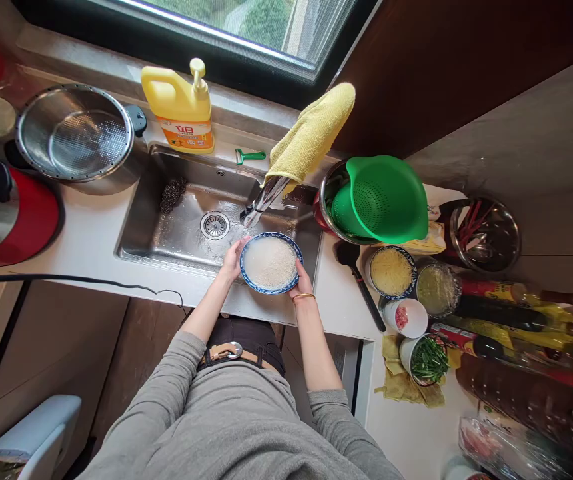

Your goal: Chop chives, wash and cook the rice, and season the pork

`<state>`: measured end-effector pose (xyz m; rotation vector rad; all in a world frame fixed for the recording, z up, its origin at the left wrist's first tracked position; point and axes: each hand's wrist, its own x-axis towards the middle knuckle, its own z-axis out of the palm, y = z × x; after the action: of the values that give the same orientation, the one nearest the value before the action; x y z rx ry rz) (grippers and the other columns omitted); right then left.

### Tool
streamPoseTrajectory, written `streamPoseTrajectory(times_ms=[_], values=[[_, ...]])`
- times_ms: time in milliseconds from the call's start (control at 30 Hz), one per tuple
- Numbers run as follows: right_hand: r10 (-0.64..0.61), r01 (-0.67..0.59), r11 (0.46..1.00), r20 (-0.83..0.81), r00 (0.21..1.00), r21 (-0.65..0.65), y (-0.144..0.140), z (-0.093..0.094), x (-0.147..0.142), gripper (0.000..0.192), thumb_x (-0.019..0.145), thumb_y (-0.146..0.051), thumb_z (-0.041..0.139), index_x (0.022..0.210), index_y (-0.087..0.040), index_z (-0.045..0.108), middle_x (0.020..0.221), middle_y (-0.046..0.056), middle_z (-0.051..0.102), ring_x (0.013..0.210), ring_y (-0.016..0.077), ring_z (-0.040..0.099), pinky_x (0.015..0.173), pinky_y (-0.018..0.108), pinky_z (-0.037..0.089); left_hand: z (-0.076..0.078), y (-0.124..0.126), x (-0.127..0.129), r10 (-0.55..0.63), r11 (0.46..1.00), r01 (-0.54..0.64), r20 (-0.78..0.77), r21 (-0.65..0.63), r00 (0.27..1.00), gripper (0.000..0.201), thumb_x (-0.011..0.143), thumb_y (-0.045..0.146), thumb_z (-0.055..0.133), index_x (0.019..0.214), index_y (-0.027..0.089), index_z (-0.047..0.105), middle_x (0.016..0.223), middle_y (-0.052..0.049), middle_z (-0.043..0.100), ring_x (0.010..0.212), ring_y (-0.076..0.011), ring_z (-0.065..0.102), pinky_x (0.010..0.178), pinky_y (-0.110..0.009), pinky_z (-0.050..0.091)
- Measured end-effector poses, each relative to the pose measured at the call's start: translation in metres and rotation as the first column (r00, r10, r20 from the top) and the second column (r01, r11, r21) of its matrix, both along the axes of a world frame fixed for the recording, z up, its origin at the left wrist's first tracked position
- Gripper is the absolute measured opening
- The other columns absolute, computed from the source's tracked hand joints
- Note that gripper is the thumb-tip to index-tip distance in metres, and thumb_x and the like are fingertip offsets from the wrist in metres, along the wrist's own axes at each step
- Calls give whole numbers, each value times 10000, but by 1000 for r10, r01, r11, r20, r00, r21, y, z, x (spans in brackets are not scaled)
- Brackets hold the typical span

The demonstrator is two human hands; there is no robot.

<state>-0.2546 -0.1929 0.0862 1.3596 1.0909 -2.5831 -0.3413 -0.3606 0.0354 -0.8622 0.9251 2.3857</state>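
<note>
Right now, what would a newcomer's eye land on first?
Probably the blue-rimmed bowl of white grains, held between the left hand and right hand at the front of the sink. Next, likely the green colander to the sink's right, and the yellow cloth draped over the faucet.

It's a kitchen w/ sink [186, 230], soap btl [182, 113] & colander [390, 199]

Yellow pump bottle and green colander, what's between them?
In the head view, a green peeler and the faucet, draped with a yellow cloth.
</note>
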Motion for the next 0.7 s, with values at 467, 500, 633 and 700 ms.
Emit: streamPoseTrajectory(times_ms=[467,500,633,700], values=[[10,-13,1000,144,989,22,2,11,-4,262,902,-391,614,1073,-206,686,979,39,773,956,195,718,958,392,550,-9,5,2,-33,999,33,5,2,999,213,893,239,536,891,178,740,1021,-51,768,1234,-218,605,1139,-334,371],[10,-14,999,140,990,28,2,11,-4,257,894,-386,626,1071,-210,682,984,35,773,962,195,718,960,394,550,-10,5,3,-32,999,32,7,2,999,201,883,238,549,887,177,741,1011,-48,770,1228,-220,608,1140,-335,370],[-7,-1,998,144,990,56,3,9,-6,238,861,-366,661,1044,-214,667,1000,27,768,1012,193,709,968,385,551,-11,7,5,-33,999,33,-6,18,999,191,866,228,557,887,175,739,975,-42,772,1209,-218,617,1142,-337,366],[-6,-3,998,124,992,70,4,7,-6,238,843,-367,678,1026,-217,661,1000,29,765,1036,192,703,970,382,551,-11,8,7,-39,999,39,-15,27,999,169,851,232,579,880,175,736,978,-44,770,1190,-221,625,1139,-343,368]])
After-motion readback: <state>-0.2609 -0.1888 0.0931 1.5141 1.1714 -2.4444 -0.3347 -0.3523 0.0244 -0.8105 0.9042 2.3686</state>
